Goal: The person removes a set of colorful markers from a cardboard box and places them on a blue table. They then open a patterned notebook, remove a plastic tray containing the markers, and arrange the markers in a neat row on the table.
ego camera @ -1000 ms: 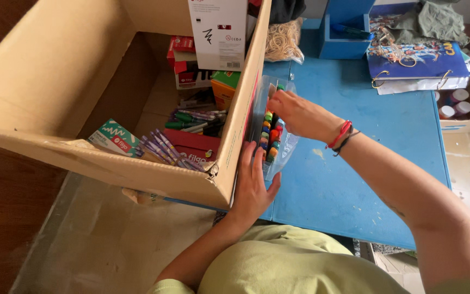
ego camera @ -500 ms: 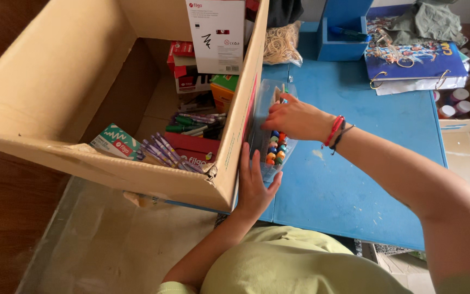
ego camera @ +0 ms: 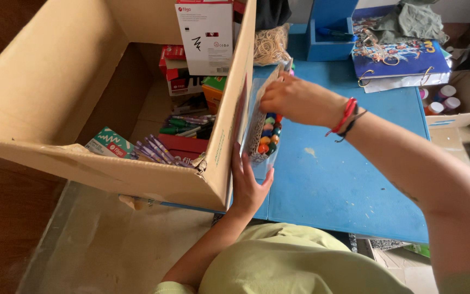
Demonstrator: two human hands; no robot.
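Two bare hands work at the edge of a large cardboard box (ego camera: 82,109) that sits on a blue table (ego camera: 344,185), seen from above. The right hand (ego camera: 295,100), near the centre of the view at about 1 o'clock, has its fingers closed around the top of a clear plastic pack of markers (ego camera: 265,136), gripping it. The pack stands upright, pressed against the outside of the box's right wall, with a column of round, many-coloured marker caps showing through the plastic. Red and black cords circle the right wrist.

The left hand (ego camera: 248,185) sits just below the pack, at about 6 o'clock from it. Its palm lies flat against the box's near right corner, fingers spread and extended upward, fingertips touching the lower end of the pack; it grips nothing.

Inside the box, at 9 o'clock from the pack, lie loose purple and green pens (ego camera: 164,147), a green and white carton (ego camera: 110,144) and red boxes (ego camera: 178,68). A tall white carton (ego camera: 205,35) stands at 11 o'clock.

Beyond the hands, at 12 o'clock, sit a bundle of rubber bands (ego camera: 270,46) and a blue holder (ego camera: 330,32). A colourful ring binder (ego camera: 398,57) lies at 2 o'clock, with small paint jars (ego camera: 441,98) at 3 o'clock.
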